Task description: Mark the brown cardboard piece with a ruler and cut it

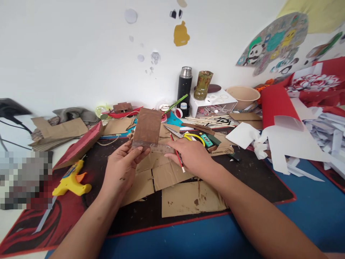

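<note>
Head view: your left hand (122,167) grips the lower edge of a brown painted cardboard panel (147,126), holding it upright above the loose cardboard pieces (172,180) on the dark mat (250,176), with a clear ruler (153,146) pressed along the panel's bottom edge. Your right hand (191,155) is closed on a red pencil (178,155) while its fingertips touch the ruler's right end. A yellow glue gun (72,180) lies well to the left, and scissors (185,135) lie just behind the right hand.

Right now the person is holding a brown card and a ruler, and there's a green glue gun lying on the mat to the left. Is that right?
Nearly. The head view shows the glue gun is yellow, not green. The rest holds: brown card and ruler in the hands, mat beneath.
</note>
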`<action>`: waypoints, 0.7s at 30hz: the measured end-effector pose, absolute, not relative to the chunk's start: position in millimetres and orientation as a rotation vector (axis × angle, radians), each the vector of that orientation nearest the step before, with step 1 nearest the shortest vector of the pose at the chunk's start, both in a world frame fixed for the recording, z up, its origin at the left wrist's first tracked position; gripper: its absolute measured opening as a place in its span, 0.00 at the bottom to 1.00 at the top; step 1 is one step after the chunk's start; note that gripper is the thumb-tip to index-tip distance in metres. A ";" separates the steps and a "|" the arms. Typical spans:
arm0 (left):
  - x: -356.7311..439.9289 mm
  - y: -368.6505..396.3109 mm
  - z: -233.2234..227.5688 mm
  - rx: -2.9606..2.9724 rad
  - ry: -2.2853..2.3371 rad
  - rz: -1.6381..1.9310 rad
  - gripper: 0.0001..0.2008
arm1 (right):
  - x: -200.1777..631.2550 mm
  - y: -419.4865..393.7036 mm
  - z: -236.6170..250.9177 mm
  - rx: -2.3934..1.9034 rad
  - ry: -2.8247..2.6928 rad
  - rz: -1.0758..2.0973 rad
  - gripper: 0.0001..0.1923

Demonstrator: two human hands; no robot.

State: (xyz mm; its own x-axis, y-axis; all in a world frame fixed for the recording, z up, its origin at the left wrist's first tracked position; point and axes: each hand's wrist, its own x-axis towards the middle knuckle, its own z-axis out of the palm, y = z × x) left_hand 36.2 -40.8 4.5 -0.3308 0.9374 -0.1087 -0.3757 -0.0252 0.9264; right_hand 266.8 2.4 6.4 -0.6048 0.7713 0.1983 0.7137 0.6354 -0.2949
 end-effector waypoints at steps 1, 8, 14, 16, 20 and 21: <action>36.1 -40.8 4.6 0.699 1.177 1.581 0.20 | 266.8 2.4 6.1 -1.196 -2.550 0.270 0.15; 36.5 -40.7 2.8 0.695 1.170 1.578 0.20 | 265.3 1.5 7.4 -1.214 -2.548 0.276 0.16; 35.4 -39.9 0.2 0.694 1.167 1.595 0.19 | 264.9 0.8 9.0 -1.241 -2.538 0.287 0.16; 34.8 -39.8 0.5 0.704 1.168 1.580 0.20 | 264.9 0.9 9.1 -1.236 -2.541 0.298 0.16; 34.9 -40.1 1.3 0.681 1.162 1.578 0.21 | 264.9 1.4 8.8 -1.227 -2.541 0.287 0.15; 34.9 -40.3 1.3 0.677 1.162 1.579 0.20 | 265.0 1.4 8.6 -1.227 -2.540 0.284 0.15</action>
State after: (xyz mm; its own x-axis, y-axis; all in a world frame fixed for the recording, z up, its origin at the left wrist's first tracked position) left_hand 34.9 -40.3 1.3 -0.3239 0.9382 -0.1222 -0.3958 -0.0171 0.9182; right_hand 265.0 1.4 8.6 -0.5871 0.7879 0.1859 0.7275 0.6142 -0.3058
